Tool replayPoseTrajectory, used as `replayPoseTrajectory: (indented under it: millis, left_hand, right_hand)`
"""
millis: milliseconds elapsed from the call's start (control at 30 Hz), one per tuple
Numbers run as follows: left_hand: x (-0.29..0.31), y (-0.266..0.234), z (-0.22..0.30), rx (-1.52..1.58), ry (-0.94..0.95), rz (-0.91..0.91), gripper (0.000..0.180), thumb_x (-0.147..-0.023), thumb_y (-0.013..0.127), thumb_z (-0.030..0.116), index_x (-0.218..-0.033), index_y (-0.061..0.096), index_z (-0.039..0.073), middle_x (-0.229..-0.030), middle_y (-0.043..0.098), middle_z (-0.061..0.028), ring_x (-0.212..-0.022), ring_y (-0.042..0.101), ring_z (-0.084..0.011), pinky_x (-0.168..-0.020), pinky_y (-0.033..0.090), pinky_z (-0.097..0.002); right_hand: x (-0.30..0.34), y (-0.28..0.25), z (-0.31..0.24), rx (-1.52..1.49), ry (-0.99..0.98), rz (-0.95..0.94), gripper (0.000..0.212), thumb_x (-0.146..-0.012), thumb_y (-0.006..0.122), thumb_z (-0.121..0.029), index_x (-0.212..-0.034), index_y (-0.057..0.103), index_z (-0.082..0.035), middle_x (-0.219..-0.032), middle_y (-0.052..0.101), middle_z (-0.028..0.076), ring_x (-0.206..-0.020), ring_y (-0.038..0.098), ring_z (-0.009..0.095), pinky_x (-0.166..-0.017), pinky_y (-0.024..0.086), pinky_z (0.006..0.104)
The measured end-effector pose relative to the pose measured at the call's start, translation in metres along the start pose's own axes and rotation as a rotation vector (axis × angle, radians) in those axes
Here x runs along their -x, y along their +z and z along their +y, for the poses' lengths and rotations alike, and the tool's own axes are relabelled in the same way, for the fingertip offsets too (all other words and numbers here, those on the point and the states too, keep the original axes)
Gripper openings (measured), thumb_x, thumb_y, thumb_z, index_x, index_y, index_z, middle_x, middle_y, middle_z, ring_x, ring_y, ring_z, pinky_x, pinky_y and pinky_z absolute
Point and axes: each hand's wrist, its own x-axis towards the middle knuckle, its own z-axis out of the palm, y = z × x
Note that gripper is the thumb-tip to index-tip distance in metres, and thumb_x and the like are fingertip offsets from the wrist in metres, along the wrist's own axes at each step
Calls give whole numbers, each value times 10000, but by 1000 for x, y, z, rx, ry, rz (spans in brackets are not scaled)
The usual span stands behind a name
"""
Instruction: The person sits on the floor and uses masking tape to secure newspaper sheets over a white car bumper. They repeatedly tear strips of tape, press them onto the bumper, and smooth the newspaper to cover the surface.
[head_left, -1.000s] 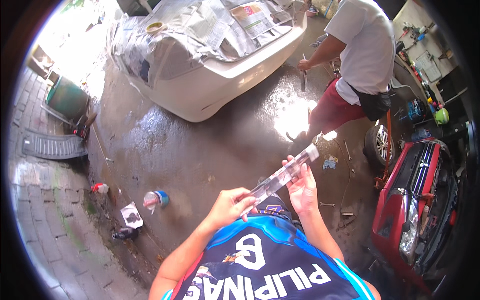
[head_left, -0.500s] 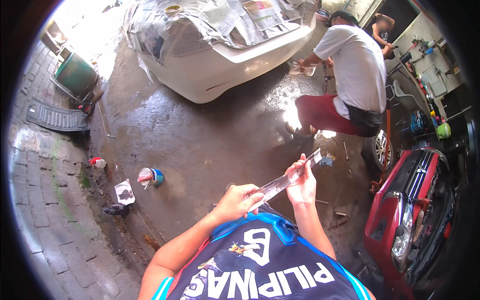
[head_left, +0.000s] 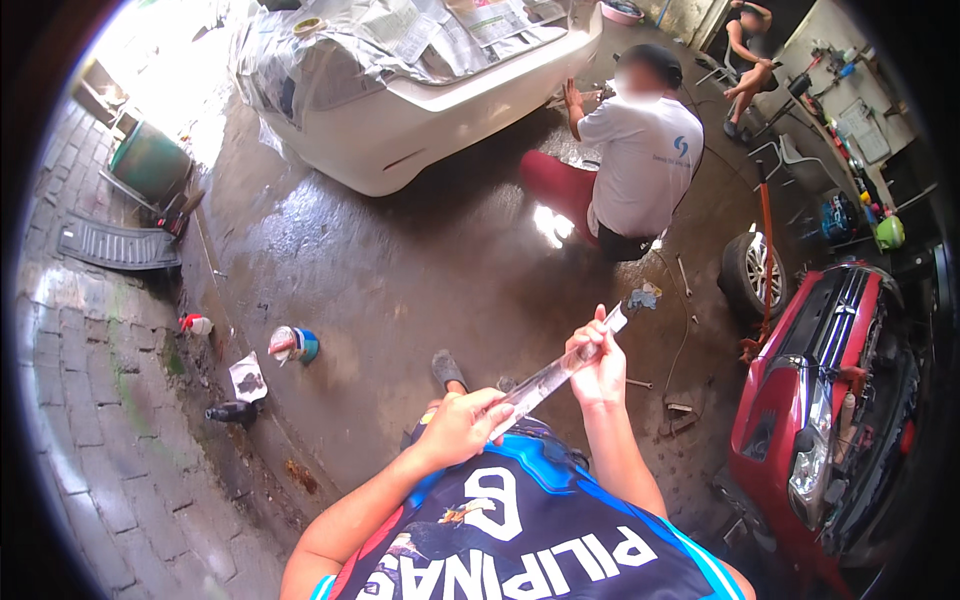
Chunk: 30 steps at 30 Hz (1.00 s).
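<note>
A long, narrow folded strip (head_left: 545,384), greyish with dark marks like newspaper, slants between my hands in front of my chest. Its lower end is pinched between the thumb and fingers of my left hand (head_left: 458,428). Farther right and higher up, my right hand (head_left: 600,372) is closed around the strip near its upper end, which sticks out past the fingers. Ahead stands a white car (head_left: 400,145), its upper rear covered with newspaper sheets (head_left: 395,38) and clear plastic. A roll of tape (head_left: 309,25) lies on top.
A co-worker (head_left: 645,160) squats by the car's rear corner; another person (head_left: 748,50) sits farther back. At right are a wheel (head_left: 738,278) and a red car front (head_left: 775,400). A paint can (head_left: 294,344) and a dark bottle (head_left: 232,412) stand left; a drum (head_left: 150,158) is beyond.
The co-worker has gone from bending over to squatting, lower and closer to the car. My hands keep hold of the strip, nearly in place. My view has shifted slightly, and a foot now shows.
</note>
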Motion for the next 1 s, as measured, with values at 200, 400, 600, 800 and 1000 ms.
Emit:
replayPoseTrajectory:
  millis: [200,400,600,800,1000]
  left_hand:
    - [15,9,3,-21,81,128,190,-1035,634,187,-1039,717,16,-663,701,-53,-535,641,-101,-509,496,-272]
    - [13,-1,9,199,-1,291,206,-1037,629,191,-1067,726,12,-673,696,-42,-543,604,-64,-486,463,-240]
    - [1,0,2,319,-7,199,249,-1051,619,225,-1081,715,-4,-688,683,-34,-513,560,-46,-459,423,-213]
    - [46,-37,-18,172,-55,197,232,-1041,623,198,-1068,724,-8,-657,678,-28,-495,550,-50,-460,431,-226]
    - [71,-58,-23,35,8,198,193,-1023,636,153,-1083,724,-8,-676,711,-56,-509,599,-74,-485,475,-264]
  right_hand:
    - [-29,13,-40,-37,-77,-166,199,-1105,486,-230,-1170,592,-74,-720,414,-26,-613,405,96,-573,419,266]
    - [-17,42,-51,236,-228,81,445,-1071,536,-426,-1253,552,-20,-1257,651,168,-1211,623,323,-1146,458,463]
    - [42,29,78,754,326,-137,492,-1088,517,-347,-1415,467,18,-1384,618,237,-1267,615,369,-1066,503,518]
    - [-19,44,44,547,-84,-128,419,-1115,447,-306,-1340,513,41,-1353,629,253,-1295,601,374,-1123,487,492]
    - [-18,39,72,539,-70,-109,461,-1112,451,-333,-1385,492,36,-1406,602,227,-1354,556,354,-1186,430,465]
